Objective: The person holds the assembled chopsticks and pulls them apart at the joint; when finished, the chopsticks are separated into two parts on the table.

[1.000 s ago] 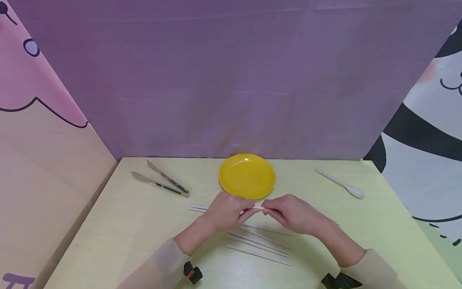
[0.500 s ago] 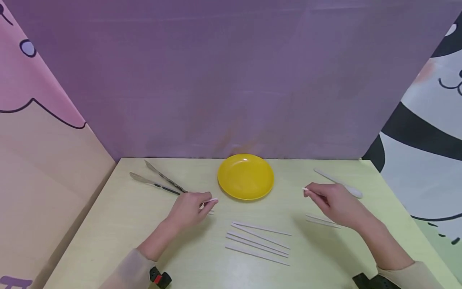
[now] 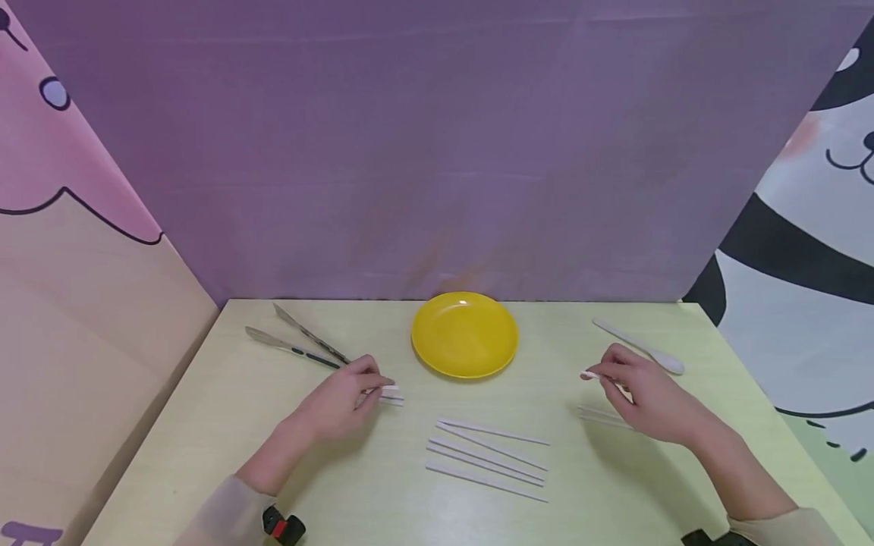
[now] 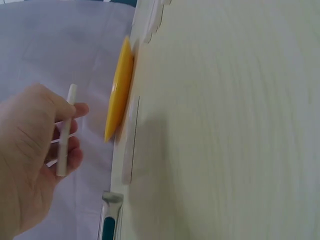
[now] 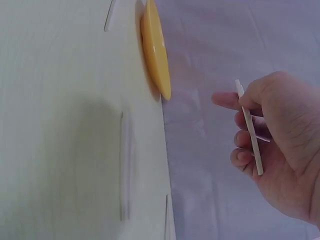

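Note:
My left hand (image 3: 341, 398) is held above the table, left of the yellow plate. It pinches a short white stick (image 4: 64, 145), seen whole in the left wrist view. Below that hand lie a few similar short sticks (image 3: 392, 403), partly covered by it. Over on the right, my right hand (image 3: 645, 390) holds another short white stick (image 5: 253, 134) between thumb and fingers, its other end against the palm. A pair of short sticks (image 3: 601, 415) lies on the table under this hand. Several longer white sticks (image 3: 487, 484) lie roughly side by side at the table's front middle.
The yellow plate (image 3: 464, 334) stands at the back middle of the pale table (image 3: 205, 455). Metal tongs (image 3: 293, 349) lie spread at the back left, their hinge end hidden by my left hand. At the back right is a white spoon (image 3: 665, 362), close behind my right hand.
Both hands were together before the plate on one white stick. They have moved apart, left and right, each with a short piece. Lately the left lowered slightly and the right hand turned a little.

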Available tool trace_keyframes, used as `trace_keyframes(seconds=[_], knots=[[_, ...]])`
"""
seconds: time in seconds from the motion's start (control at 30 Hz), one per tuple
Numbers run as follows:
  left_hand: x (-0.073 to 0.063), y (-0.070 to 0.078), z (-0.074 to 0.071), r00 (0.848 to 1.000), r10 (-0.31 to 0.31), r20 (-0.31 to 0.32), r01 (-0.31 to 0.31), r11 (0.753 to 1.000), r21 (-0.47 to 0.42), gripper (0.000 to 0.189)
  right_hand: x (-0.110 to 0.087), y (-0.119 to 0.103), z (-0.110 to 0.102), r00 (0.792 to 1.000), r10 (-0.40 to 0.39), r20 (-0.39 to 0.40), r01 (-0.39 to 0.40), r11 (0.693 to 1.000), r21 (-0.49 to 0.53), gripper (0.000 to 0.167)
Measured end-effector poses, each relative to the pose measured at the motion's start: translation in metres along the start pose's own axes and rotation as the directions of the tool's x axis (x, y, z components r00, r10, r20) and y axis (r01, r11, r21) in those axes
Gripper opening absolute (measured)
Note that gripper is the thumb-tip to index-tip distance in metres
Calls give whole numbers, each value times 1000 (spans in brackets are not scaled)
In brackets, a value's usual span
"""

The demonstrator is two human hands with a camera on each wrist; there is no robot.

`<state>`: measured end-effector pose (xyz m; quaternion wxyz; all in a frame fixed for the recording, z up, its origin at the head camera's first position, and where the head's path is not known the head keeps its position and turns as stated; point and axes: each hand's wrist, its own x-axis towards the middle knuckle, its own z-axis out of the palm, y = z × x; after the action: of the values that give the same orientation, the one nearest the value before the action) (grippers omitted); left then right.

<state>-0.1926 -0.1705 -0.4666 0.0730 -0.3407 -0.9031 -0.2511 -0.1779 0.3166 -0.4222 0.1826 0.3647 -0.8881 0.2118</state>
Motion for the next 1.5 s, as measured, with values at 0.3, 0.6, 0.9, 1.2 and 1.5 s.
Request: trace_keyframes(seconds=[0.3,0.6,0.9,1.2,1.5], knots=[[-3,-12,-1,997,73,34,-74,997,26,15,-18,13,5,996,66,66,-65,998,-18,28],[-5,-11,4,993,99,65,-99,995,7,12,-32,18,15,980,137,141,-140,990,13,33],[-8,-12,6,991,78,111,-82,996,38,11,-41,19,24,974,131,185,-142,989,49,33],[-7,-16,13,992,62,111,-71,995,74,11,-42,15,28,979,105,173,-114,992,44,33],[-5,-15,18,996,41,80,-48,995,89,12,-44,18,32,976,118,185,-122,993,11,32]])
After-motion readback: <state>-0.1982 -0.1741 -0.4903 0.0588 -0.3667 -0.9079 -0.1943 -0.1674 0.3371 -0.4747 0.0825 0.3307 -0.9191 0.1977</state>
